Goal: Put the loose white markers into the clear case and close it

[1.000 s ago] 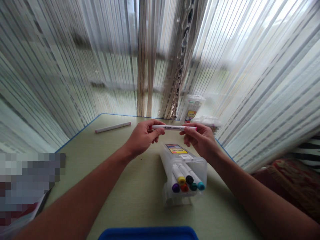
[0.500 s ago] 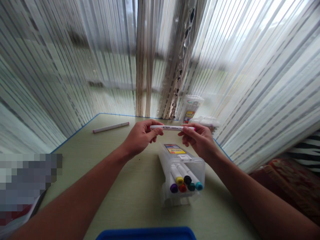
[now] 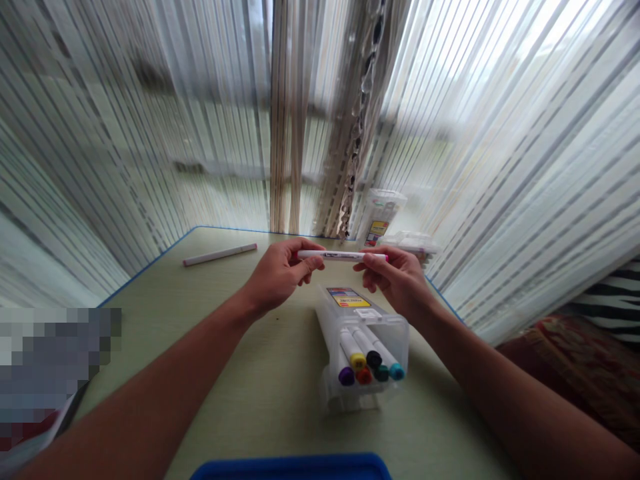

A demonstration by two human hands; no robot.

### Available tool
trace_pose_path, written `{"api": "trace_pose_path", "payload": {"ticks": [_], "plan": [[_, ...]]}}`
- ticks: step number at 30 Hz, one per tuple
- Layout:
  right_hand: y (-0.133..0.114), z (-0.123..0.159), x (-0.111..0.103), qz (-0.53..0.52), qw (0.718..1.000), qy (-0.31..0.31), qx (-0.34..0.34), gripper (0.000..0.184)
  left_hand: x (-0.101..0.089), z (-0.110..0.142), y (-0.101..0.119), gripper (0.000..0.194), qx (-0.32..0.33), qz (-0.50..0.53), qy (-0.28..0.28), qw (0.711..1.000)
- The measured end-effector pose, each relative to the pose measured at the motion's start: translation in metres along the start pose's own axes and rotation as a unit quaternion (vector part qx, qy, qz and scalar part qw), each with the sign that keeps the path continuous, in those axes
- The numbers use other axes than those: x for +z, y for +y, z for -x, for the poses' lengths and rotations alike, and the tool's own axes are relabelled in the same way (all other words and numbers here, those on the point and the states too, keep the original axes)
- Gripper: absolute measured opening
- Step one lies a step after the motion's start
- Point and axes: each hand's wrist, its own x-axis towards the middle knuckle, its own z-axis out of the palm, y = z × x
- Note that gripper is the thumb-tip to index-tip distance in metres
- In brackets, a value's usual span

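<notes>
A white marker with pink ends is held level between my two hands, above the table. My left hand pinches its left end between thumb and fingers. At the other end, my right hand grips it the same way. Below the hands a clear plastic marker case lies open toward me. Several white markers with coloured caps, among them a yellow cap and a purple cap, show in its mouth. To the left of my left hand, another white marker with pink ends lies on the table.
A second clear case stands upright at the table's far edge, with a clear plastic item beside it. A blue-rimmed object is at the near edge. String curtains hang around the green table.
Both hands keep the same grip on the marker. The whole view has shifted very slightly; nothing on the table has moved.
</notes>
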Motion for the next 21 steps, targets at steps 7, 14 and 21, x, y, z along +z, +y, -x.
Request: {"api": "trace_pose_path", "payload": {"ticks": [7, 14, 21], "plan": [[0.0001, 0.0, -0.0008, 0.005, 1.0, -0.002, 0.002, 0.02, -0.0012, -0.0006, -0.0014, 0.024, 0.009, -0.005, -0.003, 1.0], [-0.0007, 0.0, 0.0002, 0.014, 1.0, 0.006, 0.012, 0.025, -0.001, 0.0004, -0.0019, 0.023, 0.014, -0.008, -0.001, 1.0], [-0.0015, 0.0009, 0.0009, 0.02, 1.0, 0.005, 0.013, 0.025, -0.0008, 0.0003, -0.002, 0.023, 0.021, -0.009, 0.003, 1.0]]}}
